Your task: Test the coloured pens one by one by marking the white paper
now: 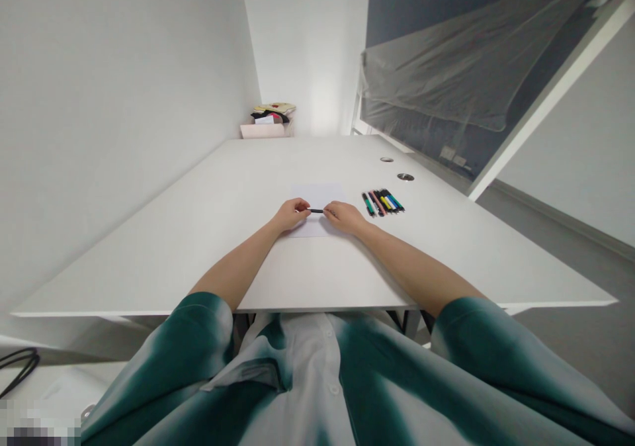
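A dark pen (316, 210) is held level between my two hands, just over a white sheet of paper (317, 194) on the white table (208, 221). My left hand (292, 213) pinches the pen's left end with curled fingers. My right hand (342, 215) grips its right end, fingers closed. Both forearms rest on the table. A row of several coloured pens (382, 202) lies on the table just right of the paper, a short way from my right hand.
Two round cable holes (405, 177) sit in the table beyond the pens. A box with clutter (268, 120) stands at the far end by the wall. A dark panel under plastic film (446, 69) leans at the right. A black cable (17, 366) lies at the lower left.
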`<action>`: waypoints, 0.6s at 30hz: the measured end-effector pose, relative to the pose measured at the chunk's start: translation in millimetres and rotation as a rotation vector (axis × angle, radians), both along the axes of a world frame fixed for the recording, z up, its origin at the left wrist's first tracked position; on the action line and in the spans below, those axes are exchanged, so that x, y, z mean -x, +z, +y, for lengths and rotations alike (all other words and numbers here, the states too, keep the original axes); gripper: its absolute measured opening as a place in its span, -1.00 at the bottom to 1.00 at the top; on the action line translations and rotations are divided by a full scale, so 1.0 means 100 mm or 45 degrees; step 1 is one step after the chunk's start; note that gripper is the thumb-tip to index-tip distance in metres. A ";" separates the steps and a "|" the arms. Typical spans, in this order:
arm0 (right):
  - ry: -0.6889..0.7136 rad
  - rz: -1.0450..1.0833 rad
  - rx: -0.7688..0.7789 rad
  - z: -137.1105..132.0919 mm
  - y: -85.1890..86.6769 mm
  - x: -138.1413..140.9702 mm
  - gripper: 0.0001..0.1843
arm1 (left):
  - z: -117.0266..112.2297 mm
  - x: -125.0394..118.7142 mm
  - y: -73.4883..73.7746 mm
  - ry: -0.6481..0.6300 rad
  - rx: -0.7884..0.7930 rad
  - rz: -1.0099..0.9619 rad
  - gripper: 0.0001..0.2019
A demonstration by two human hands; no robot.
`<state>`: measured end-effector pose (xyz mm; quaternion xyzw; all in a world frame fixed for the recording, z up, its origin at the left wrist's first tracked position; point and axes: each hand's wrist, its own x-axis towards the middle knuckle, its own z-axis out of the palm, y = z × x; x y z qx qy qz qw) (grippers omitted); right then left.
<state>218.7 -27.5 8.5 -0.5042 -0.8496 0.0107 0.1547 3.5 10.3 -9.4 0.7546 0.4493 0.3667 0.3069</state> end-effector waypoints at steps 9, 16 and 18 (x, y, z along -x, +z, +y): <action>0.005 0.068 -0.033 0.03 -0.04 -0.03 -0.65 | 0.02 0.03 0.01 0.039 0.031 0.138 -0.64; -0.056 0.084 0.011 0.08 -0.10 -0.04 -0.69 | 0.00 0.03 0.02 0.027 0.014 0.154 -0.71; -0.032 0.067 0.004 0.08 -0.10 -0.05 -0.71 | 0.00 0.03 0.02 0.024 0.009 0.141 -0.76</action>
